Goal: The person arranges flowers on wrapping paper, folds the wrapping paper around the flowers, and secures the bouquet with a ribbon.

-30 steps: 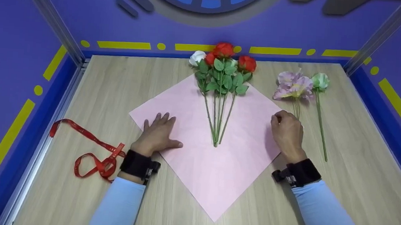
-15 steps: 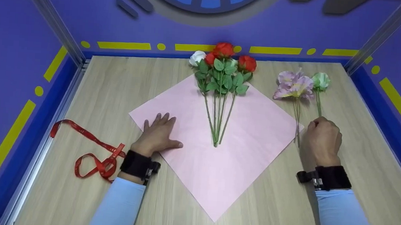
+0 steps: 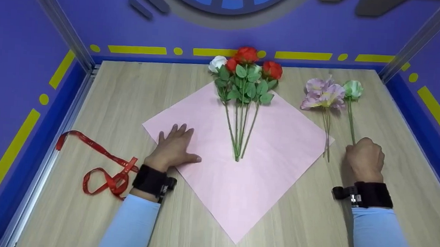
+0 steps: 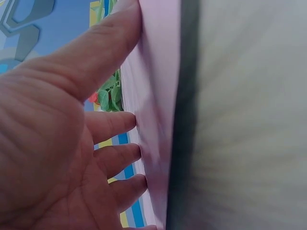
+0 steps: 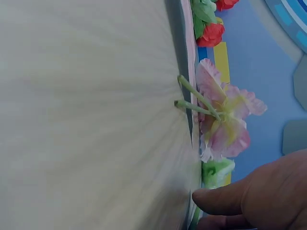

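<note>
My left hand (image 3: 172, 147) rests with fingers spread on the left edge of a pink wrapping sheet (image 3: 215, 193); in the left wrist view the fingertips (image 4: 139, 184) meet the paper. At the right, my right hand (image 3: 365, 160) has its fingers curled around the lower stem of a pale green flower (image 3: 353, 89). Thumb and finger close in on the green stem (image 5: 195, 218) in the right wrist view, and the stem's bottom end is hidden by the hand. Just left of it lie pinkish-purple flowers (image 3: 324, 94), their stem ends overlapping the sheet's right corner.
Red roses (image 3: 246, 55) and a white rose (image 3: 218, 63) with green leaves lie in a bunch on the upper half of the sheet, stems toward me. A red ribbon (image 3: 117, 182) lies loosely looped at left on the wooden table (image 3: 129, 90). Blue-purple walls (image 3: 164, 30) enclose the back and sides.
My right hand has moved right, away from the pinkish-purple flowers' stems, then slid down the pale green flower's stem toward its lower end. The left hand has stayed put.
</note>
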Demonstrator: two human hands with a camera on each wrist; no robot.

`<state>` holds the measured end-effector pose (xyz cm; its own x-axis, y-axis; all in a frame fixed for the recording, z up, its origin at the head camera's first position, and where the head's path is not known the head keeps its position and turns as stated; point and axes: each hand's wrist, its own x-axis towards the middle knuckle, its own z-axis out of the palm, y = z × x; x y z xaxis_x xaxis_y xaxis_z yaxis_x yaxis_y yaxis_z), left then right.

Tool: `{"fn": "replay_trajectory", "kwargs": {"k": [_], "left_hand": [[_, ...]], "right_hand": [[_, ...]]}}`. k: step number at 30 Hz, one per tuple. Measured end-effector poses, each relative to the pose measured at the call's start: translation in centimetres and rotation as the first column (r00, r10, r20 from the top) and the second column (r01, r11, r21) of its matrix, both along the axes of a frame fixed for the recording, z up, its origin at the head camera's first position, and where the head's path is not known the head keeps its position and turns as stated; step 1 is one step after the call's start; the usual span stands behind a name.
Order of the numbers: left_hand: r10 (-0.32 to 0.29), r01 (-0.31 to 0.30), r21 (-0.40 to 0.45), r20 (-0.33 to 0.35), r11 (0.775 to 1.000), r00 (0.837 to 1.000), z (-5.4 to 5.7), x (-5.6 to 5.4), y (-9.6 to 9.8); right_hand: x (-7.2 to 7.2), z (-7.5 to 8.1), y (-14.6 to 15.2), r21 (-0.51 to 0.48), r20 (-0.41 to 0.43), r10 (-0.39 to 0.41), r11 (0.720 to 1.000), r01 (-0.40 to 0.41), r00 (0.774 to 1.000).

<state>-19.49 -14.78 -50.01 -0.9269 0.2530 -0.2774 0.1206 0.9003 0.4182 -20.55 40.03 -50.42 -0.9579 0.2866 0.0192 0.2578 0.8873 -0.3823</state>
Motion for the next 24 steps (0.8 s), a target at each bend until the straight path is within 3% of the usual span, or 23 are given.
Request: {"fn": "replay_trajectory", "kwargs": {"k": [11, 24], "left_hand": [[-0.002, 0.002, -0.005, -0.010, 1.000, 1.000, 0.0, 0.1, 0.0], [0.001, -0.001, -0.003, -0.007, 1.000, 1.000, -0.1, 0.1, 0.0]], "right_hand": [[-0.1, -0.1, -0.1, -0.021, -0.034, 0.004, 1.000, -0.005, 0.999], [-0.7, 1.1, -1.8, -0.022, -0.208, -0.006, 1.000, 0.001, 0.978]]}}
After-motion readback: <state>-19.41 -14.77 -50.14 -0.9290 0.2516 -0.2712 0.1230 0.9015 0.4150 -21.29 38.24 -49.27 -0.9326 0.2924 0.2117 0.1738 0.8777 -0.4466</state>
